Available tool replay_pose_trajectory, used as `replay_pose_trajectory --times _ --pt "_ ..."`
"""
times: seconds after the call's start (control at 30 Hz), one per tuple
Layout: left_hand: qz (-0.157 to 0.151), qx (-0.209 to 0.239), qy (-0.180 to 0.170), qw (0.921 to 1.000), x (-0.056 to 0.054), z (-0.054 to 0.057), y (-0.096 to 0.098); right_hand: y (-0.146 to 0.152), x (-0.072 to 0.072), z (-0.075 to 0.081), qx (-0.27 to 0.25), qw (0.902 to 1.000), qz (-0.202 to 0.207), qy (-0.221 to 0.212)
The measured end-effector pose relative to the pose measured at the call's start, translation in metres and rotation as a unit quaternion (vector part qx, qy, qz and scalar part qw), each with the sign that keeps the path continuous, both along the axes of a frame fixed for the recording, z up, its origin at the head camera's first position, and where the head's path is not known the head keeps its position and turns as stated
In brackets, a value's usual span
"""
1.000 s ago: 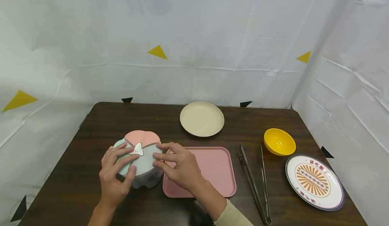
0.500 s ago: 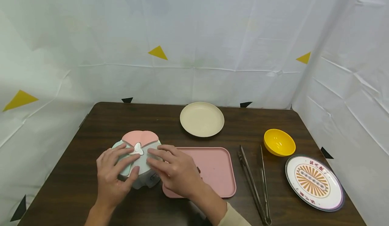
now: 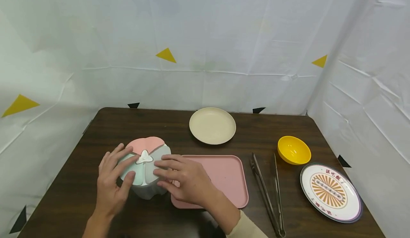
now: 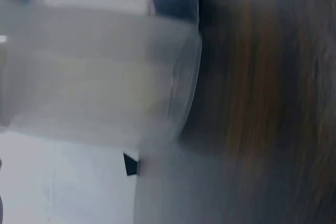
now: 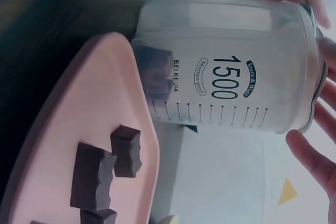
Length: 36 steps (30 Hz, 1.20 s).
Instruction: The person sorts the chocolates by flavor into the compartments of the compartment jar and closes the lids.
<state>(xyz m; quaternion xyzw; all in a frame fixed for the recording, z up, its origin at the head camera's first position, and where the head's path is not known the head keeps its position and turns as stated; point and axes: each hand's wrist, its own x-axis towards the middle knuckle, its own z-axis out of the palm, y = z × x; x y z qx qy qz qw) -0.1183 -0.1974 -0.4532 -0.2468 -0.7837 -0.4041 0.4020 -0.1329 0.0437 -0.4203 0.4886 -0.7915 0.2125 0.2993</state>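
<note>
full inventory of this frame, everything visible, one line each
container: 1, translucent, marked 1500; front-left of table, under both hands
lid: 1, pink, pale green and grey segments, white centre knob; on the container
tray: 1, pink; right of the container
dark brown chunks: at least 3; on the tray
plate: 1, cream; back centre
tongs: 1, metal; right of the tray
bowl: 1, yellow; right side
patterned plate: 1, white and orange; front right
table: 1, dark wood
left hand: on the lid
right hand: on the lid

A staged recording booth: white sheeting (image 3: 205,35) walls a table (image 3: 250,131)
</note>
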Motion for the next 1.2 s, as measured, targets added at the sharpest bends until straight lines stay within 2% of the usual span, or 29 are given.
replay_pose_trajectory --times 0.13,0.33,0.43,0.53,0.73,0.93,1.07,1.2 --pt "-0.016 -0.001 -0.004 0.9999 0.000 -0.003 -0.008 0.002 -0.004 0.000 -0.021 0.9997 -0.005 -0.012" --pt "-0.025 -0.002 0.017 0.9995 0.005 -0.003 -0.008 0.004 -0.004 0.002 -0.030 0.9968 -0.067 -0.032" --pt "-0.021 -0.008 0.033 0.9992 0.010 -0.001 -0.005 0.004 -0.003 0.002 -0.021 0.9951 -0.083 -0.049" --pt "-0.006 -0.017 0.050 0.9986 0.015 0.001 -0.003 0.004 -0.002 0.003 -0.005 0.9959 -0.073 -0.054" --pt "0.014 -0.024 0.086 0.9959 0.019 0.001 0.004 0.003 -0.002 0.005 0.032 0.9988 -0.031 -0.021" --pt "0.024 -0.035 0.104 0.9937 0.019 0.006 0.008 0.007 -0.005 0.005 0.032 0.9991 -0.028 0.002" --pt "0.006 -0.034 0.102 0.9942 0.018 0.011 0.010 0.010 -0.008 0.004 0.029 0.9994 -0.018 -0.001" --pt "-0.038 -0.017 0.085 0.9955 0.019 0.014 0.016 0.011 -0.009 0.005 0.036 0.9991 -0.013 -0.017"
